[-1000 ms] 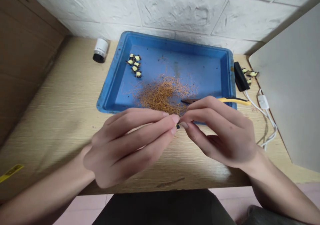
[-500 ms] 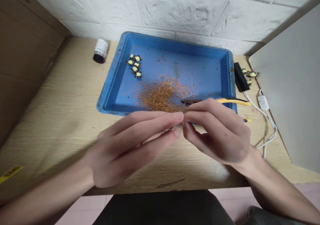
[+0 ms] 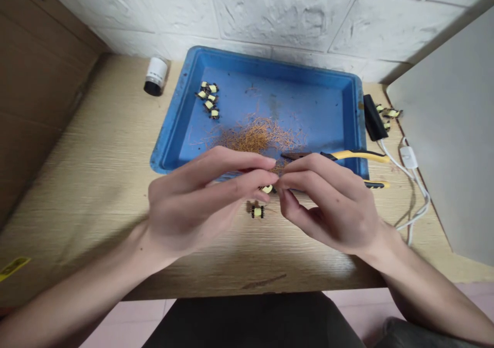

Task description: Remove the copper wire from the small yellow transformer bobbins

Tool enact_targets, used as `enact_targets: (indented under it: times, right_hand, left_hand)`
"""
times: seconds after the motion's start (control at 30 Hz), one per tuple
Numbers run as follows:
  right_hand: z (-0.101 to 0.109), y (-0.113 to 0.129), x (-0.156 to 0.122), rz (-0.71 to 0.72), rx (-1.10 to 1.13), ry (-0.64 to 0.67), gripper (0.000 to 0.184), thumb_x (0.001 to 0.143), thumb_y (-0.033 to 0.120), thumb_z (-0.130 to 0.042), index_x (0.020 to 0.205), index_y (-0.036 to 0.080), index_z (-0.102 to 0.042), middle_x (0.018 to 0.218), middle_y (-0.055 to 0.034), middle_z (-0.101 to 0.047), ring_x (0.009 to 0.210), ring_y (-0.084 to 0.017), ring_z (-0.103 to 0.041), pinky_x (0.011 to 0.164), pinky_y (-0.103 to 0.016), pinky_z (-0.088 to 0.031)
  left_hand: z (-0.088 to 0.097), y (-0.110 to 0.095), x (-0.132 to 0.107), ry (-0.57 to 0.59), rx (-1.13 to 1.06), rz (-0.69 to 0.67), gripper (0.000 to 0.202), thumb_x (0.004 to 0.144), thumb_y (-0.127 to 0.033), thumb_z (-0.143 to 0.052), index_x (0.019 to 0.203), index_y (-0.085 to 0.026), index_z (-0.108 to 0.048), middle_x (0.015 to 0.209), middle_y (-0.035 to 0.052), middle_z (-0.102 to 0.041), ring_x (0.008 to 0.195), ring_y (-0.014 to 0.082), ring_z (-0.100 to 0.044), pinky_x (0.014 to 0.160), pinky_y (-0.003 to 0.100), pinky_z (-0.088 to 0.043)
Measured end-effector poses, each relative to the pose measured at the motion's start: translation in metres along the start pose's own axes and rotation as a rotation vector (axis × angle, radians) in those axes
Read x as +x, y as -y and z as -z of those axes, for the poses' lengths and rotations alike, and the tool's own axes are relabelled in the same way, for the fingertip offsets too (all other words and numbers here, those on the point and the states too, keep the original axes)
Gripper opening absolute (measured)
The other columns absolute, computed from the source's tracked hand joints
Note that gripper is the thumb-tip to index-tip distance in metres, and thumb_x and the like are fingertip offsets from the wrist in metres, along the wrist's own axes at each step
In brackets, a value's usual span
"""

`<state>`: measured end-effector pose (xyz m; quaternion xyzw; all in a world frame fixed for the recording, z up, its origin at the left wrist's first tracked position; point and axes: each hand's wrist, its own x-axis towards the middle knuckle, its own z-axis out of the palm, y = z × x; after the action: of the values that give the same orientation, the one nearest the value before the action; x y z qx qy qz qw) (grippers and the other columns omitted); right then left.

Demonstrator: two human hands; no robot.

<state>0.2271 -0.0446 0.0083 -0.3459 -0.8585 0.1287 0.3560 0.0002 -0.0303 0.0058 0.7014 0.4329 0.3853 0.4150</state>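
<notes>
Pinched between fingers and thumb of the left hand (image 3: 189,204): a small yellow-and-black part (image 3: 267,189), mostly covered by that grip. Just beside, the right hand (image 3: 335,209), thumb and fingertips bunched together; cannot tell whether closed on anything. Just below, on the tabletop (image 3: 216,260), a second part (image 3: 258,212), in plain sight. Beyond the hands, in a blue tray (image 3: 320,106), a heap of coppery clippings (image 3: 250,136), near portion hidden. Across the tray's right rim, pliers (image 3: 358,154), partly lost behind the right hand. At the tray's left, a cluster of parts (image 3: 209,104), overlapping, hard to count. Past the right rim, a black block (image 3: 373,119), partly hiding more parts (image 3: 393,113). Far left, a white container (image 3: 156,71), print illegible, and a yellow strip (image 3: 13,268), near the frame's edge.
</notes>
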Motion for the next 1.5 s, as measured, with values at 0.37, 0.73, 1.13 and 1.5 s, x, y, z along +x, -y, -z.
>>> enact_targets:
  times: [0.37, 0.73, 1.13, 1.5]
  right_hand:
    - [0.011, 0.007, 0.003, -0.239, 0.364, 0.111, 0.012, 0.101, 0.009, -0.065, 0.095, 0.019, -0.066, 0.092, -0.0011, -0.069, 0.080, -0.012, -0.064, 0.073, -0.027, -0.054]
    - [0.000, 0.004, 0.008, -0.449, 0.595, 0.083, 0.017, 0.098, 0.007, -0.067, 0.087, 0.019, -0.065, 0.082, 0.0034, -0.063, 0.074, -0.009, -0.057, 0.068, -0.027, -0.045]
    - [0.003, 0.003, 0.008, -0.649, 0.974, 0.086, 0.014, 0.092, 0.007, -0.073, 0.090, 0.020, -0.069, 0.078, 0.0057, -0.066, 0.069, -0.007, -0.057, 0.062, -0.023, -0.044]
    - [0.005, -0.001, 0.006, -0.625, 0.978, 0.096, 0.015, 0.094, 0.006, -0.072, 0.092, 0.021, -0.071, 0.080, 0.0053, -0.066, 0.072, -0.008, -0.056, 0.066, -0.024, -0.047]
  left_hand:
    - [0.003, 0.003, 0.016, 0.158, -0.311, 0.140, 0.024, 0.086, -0.020, -0.089, 0.104, -0.037, -0.086, 0.101, -0.0046, -0.085, 0.079, 0.0151, -0.080, 0.070, 0.022, -0.067]
    - [-0.002, 0.004, 0.012, 0.016, -0.244, -0.026, 0.038, 0.084, -0.014, -0.092, 0.115, -0.021, -0.070, 0.087, -0.0043, -0.076, 0.077, 0.0108, -0.079, 0.067, 0.014, -0.065]
    - [0.005, 0.016, 0.012, -0.056, 0.296, -0.564, 0.006, 0.100, -0.031, -0.080, 0.104, -0.029, -0.076, 0.115, 0.0039, -0.075, 0.102, 0.0169, -0.076, 0.083, 0.029, -0.069]
    - [0.004, 0.016, 0.010, -0.015, 0.305, -0.579, 0.020, 0.099, -0.019, -0.081, 0.116, -0.026, -0.075, 0.115, 0.0032, -0.078, 0.100, 0.0154, -0.078, 0.094, 0.027, -0.069]
